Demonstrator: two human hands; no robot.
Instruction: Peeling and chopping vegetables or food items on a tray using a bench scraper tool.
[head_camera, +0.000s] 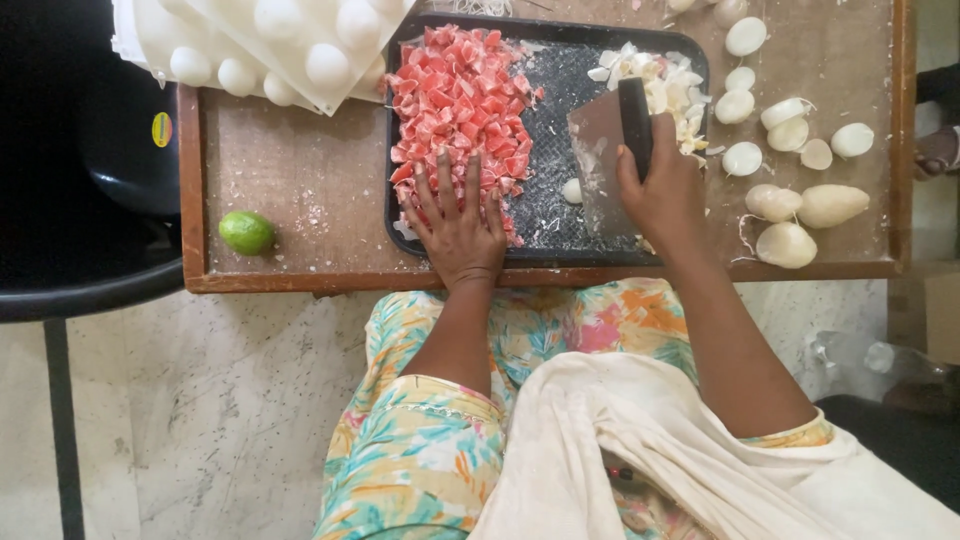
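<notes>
Left hand (458, 222) lies flat, fingers spread, steadying pink chopped pieces (458, 100) on a black tray (550, 215); right hand (662, 190) grips a scraper blade (600, 160) upright beside them.

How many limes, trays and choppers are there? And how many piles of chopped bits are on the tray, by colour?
green lime: 1
black tray: 1
chopping blade, held in the right hand: 1
pink pile: 1
white pile: 1
Total: 5
</notes>
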